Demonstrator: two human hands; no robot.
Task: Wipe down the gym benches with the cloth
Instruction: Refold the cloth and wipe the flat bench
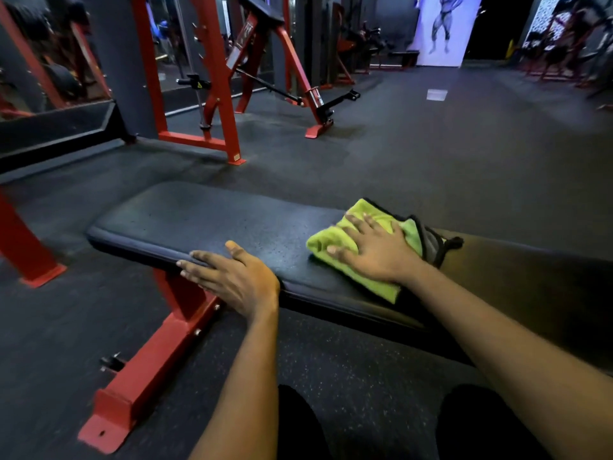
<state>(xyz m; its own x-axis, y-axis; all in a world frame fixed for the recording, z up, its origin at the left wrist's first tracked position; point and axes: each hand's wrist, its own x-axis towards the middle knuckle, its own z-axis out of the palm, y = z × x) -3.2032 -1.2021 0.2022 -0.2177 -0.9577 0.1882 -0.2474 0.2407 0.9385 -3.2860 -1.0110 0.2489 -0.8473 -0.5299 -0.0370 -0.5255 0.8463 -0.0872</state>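
On the black tabletop (199,224), the right hand (374,250) lay flat with fingers spread wide, pressing the green cloth (345,240) at the right. Left of it, the left hand (232,277) rested open on the near edge.

- The pad (199,220) is lying bare leftward of the cloth (351,247).
- Its near edge is being blocked by the left hand (232,280).

Lime-green cloth (361,257) (black bench (205,224))
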